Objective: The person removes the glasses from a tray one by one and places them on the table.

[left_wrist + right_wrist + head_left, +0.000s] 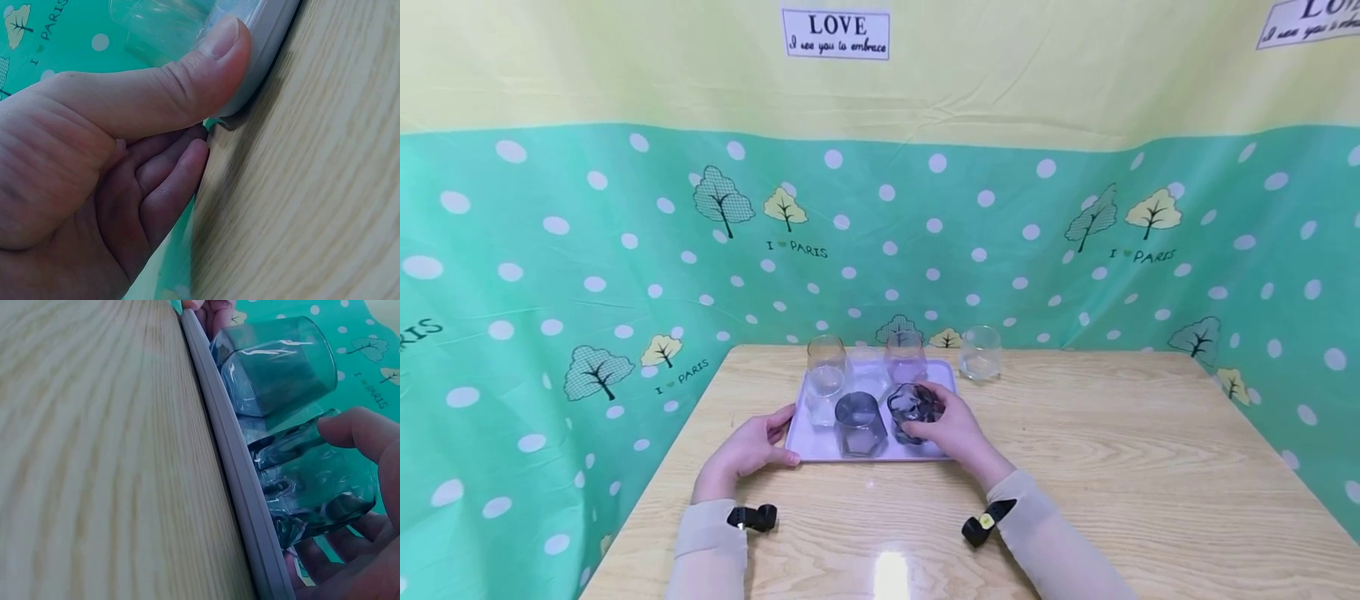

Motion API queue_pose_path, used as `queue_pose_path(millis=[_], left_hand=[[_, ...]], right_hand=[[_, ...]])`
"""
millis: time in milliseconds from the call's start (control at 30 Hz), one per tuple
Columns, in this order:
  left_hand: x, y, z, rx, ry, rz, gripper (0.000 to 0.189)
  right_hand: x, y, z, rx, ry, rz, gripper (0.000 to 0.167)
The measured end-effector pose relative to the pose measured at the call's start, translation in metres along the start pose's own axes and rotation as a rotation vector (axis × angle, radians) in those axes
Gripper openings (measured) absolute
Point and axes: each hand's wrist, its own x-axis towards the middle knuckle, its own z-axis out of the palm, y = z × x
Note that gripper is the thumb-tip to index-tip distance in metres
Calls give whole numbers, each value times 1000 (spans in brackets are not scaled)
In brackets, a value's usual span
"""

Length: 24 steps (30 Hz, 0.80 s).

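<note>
A pale lilac tray (820, 451) lies on the table with several drinking glasses on it. At its front left corner my left hand (748, 450) holds the tray edge, the thumb (219, 44) lying against the rim. My right hand (958, 429) grips a dark grey wavy-sided glass (912, 412), thumb on the near side and fingers round the far side. The glass stands at the tray's front right. Just left of it stands a smoky grey glass (861, 427) with an angular base. Behind are an amber-tinted glass (826, 350), a clear glass (827, 404) and another see-through glass (906, 358).
One more clear glass (981, 354) stands on the wooden table (1075, 467) beyond the tray's back right corner. A green and yellow patterned cloth (880, 208) hangs behind the table and along both sides.
</note>
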Motion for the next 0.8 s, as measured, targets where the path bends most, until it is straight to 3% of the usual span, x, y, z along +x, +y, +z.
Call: queue_pose_path(millis=[400, 800], left_hand=[[1, -1, -1, 31, 6, -3, 105], [0, -1, -1, 43, 5, -7, 105]], right_hand=[[-17, -8, -37, 47, -21, 14, 81], [-17, 22, -107, -59, 21, -35, 79]])
